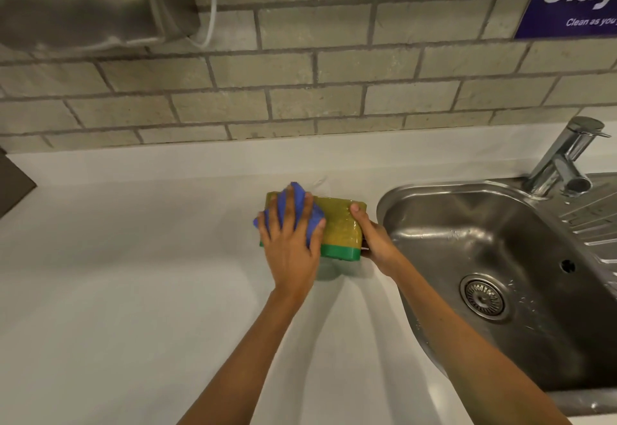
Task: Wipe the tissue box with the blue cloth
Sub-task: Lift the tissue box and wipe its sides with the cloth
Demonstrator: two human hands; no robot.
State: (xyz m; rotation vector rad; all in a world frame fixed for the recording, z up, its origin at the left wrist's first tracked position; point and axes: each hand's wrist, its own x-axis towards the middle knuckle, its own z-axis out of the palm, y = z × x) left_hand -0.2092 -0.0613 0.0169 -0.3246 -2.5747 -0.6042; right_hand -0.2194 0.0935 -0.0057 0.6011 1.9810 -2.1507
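In the upper left of the frame a steel dispenser (76, 0) hangs on the tiled wall, and below it the white worktop (117, 274) is bare. In the middle of the frame stands the tissue box (337, 224), yellow-green on top with a green band along its near side, just beside the sink. The left hand (288, 241) lies flat on the left part of the box top, with the fingers spread, and it presses the blue cloth (309, 221) against the box; the cloth is bunched under the palm. The right hand (374, 241) is closed around the right end of the box and steadies it there. I judge that the wiping is in progress: the cloth is in contact with the top, but the pictures do not show which faces are already clean. The right part of the top and the sides probably remain. At the right is the steel sink (467, 231), with the tap (564, 160) above it.
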